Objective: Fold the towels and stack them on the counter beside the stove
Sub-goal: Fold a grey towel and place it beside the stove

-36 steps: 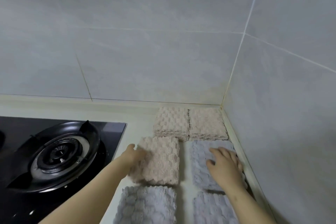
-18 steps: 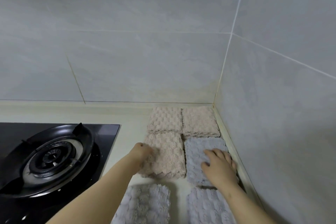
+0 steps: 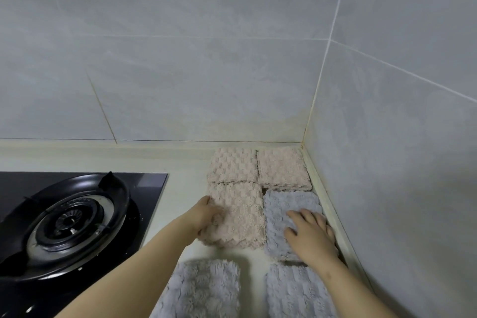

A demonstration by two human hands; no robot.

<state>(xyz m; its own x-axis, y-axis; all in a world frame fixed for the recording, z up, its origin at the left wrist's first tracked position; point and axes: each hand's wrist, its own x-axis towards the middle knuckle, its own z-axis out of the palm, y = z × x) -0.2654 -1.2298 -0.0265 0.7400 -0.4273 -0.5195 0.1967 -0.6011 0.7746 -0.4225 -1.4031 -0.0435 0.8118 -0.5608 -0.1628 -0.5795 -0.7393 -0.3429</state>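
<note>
Folded beige waffle-textured towel (image 3: 240,214) is gripped by the curled left hand (image 3: 206,217); just right of that hand, a folded grey plush towel (image 3: 284,204) is pressed under the flat right hand (image 3: 312,235).

- No text, label, brand, number or sign was legible on the stove (image 3: 77,217) left of the left hand (image 3: 206,217), or elsewhere in view.

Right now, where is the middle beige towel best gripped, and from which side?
Pinch the middle beige towel at its left edge, coming from the stove side: that edge is free, while the neighbouring grey towel and back beige towels crowd its right and far edges.
</note>
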